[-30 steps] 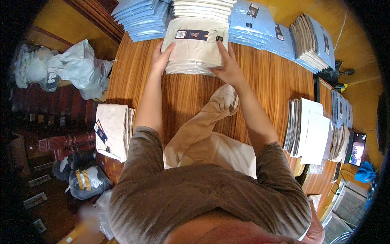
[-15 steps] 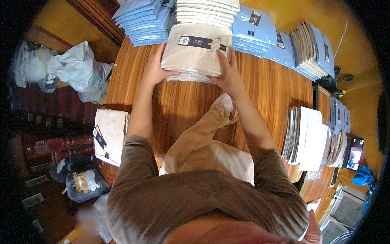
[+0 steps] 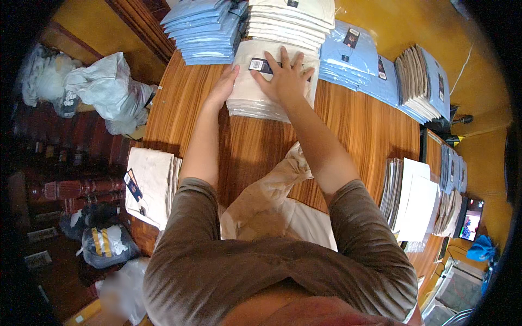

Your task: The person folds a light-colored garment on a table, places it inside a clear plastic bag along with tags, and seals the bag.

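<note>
A stack of folded cream garments in clear plastic [image 3: 255,103] lies at the far middle of the wooden table, a dark tag showing on its top piece. Flat on that top piece rests my right hand [image 3: 285,81], fingers spread. My left hand [image 3: 222,87] is upright along the stack's left side, its fingers stretched out against the edge. Between my forearms a loose tan garment [image 3: 261,195] lies crumpled over a white piece near my body.
Behind stands a taller pile of cream packs [image 3: 291,22], flanked by blue folded packs [image 3: 204,38] and more blue packs [image 3: 348,54]. At left is a folded cream garment [image 3: 149,185] with a tag. White sheets [image 3: 416,201] stand at right, near a lit phone [image 3: 471,220].
My right hand has moved from the stack's right edge onto its top, fingers now spread flat. My left hand has straightened along the left side. The view has shifted slightly.
</note>
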Motion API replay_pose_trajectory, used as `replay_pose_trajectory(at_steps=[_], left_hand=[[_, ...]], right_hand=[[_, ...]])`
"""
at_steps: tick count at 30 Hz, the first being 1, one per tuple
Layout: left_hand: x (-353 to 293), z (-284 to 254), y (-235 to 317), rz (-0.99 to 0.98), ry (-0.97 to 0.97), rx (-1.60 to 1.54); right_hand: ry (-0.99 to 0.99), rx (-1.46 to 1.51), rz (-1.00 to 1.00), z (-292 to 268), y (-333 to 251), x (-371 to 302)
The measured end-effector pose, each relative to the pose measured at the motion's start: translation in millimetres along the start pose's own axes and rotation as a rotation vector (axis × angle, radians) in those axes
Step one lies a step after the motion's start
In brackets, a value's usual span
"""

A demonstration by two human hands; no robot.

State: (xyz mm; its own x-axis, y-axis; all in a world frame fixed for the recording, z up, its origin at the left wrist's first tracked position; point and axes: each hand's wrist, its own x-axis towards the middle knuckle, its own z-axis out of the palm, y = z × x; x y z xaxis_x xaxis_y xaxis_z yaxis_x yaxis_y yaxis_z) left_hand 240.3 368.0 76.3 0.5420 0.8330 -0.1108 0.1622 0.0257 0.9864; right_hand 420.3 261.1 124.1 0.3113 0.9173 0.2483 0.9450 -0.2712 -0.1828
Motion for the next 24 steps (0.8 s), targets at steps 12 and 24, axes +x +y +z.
replay_pose_trajectory(at_steps=[12, 24], left_hand=[[3.5, 5.2, -8.7, 0.017, 0.108, 0.083], [7.2, 7.0, -15.9, -0.007, 0.11, 0.064]], right_hand=[[0.193, 0.065, -0.004, 25.5, 5.8, -8.5], [0.181, 0.058, -0.002, 35.3, 9.6, -8.6]])
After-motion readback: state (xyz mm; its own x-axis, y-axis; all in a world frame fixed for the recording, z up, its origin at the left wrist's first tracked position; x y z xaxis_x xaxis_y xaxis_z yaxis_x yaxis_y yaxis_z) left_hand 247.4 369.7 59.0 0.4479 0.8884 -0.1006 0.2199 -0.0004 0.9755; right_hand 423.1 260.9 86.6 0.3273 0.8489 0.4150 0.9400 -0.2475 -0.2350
